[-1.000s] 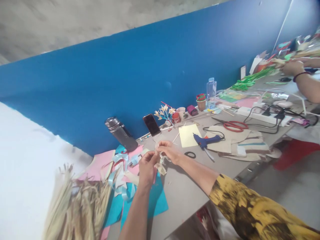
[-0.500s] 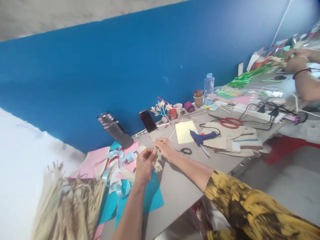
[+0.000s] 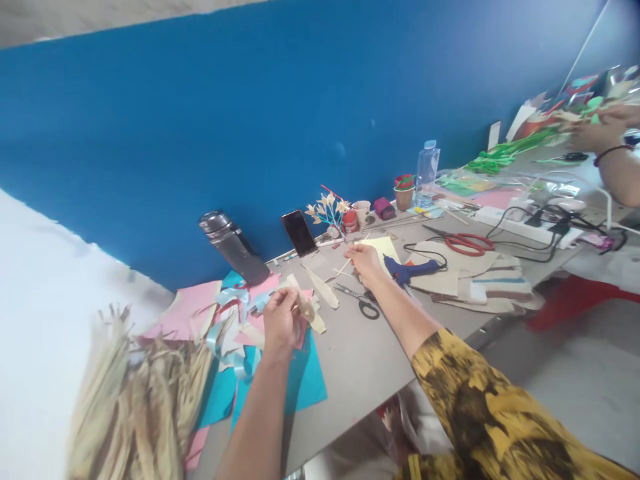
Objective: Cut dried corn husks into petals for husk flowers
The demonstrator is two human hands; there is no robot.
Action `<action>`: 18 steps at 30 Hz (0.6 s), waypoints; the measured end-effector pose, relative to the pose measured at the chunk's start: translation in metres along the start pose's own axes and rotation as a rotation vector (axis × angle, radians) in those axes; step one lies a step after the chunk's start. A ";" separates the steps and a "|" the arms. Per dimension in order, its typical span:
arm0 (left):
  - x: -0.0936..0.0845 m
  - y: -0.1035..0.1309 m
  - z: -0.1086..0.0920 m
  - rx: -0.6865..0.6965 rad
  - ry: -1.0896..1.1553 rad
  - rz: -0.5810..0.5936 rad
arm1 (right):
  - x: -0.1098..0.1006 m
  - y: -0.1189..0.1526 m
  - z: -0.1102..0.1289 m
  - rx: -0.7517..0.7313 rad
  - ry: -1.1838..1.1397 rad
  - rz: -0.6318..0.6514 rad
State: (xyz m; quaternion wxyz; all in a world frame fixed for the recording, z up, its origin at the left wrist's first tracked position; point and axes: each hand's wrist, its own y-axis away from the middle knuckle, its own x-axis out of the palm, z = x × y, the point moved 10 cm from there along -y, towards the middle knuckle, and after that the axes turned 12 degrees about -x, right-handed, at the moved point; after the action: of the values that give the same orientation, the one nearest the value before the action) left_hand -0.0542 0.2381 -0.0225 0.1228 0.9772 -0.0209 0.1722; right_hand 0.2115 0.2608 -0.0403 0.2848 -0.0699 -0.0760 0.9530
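My left hand (image 3: 281, 320) pinches a pale strip of dried husk (image 3: 306, 308), which hangs to the right of its fingers. My right hand (image 3: 366, 261) is away to the right, over the edge of a yellow paper (image 3: 384, 251). Its fingertips are pressed together near some thin white sticks (image 3: 344, 267); what they hold, if anything, is too small to tell. Another pale husk piece (image 3: 323, 287) lies on the table between the hands. Black-handled scissors (image 3: 367, 309) lie just below my right hand, partly hidden by it.
A dark flask (image 3: 235, 248), a phone (image 3: 299, 233) and husk flowers (image 3: 329, 210) stand along the wall. A blue glue gun (image 3: 413, 269) and red-handled scissors (image 3: 467, 244) lie right. Dried husks (image 3: 150, 413) fill the lower left. Another person's hands (image 3: 600, 133) work at far right.
My hands have come apart: the right moved right toward the yellow paper, while the left kept the husk strip. The husk piece and scissors between them now show more. The view has shifted slightly.
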 end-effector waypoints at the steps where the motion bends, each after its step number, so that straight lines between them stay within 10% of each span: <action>1: 0.000 0.000 0.001 0.000 0.010 0.002 | 0.001 0.001 -0.001 -0.011 0.064 0.026; 9: -0.001 0.000 0.004 -0.028 0.061 0.004 | 0.015 0.013 0.004 -0.131 0.491 0.215; 18: -0.001 0.001 0.003 -0.017 0.034 -0.011 | 0.054 0.021 0.002 -0.244 0.380 0.359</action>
State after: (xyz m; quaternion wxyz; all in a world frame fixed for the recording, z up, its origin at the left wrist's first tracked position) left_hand -0.0541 0.2362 -0.0250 0.1324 0.9731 -0.0151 0.1877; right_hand 0.1546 0.2729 -0.0468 0.1103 -0.2933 -0.1217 0.9418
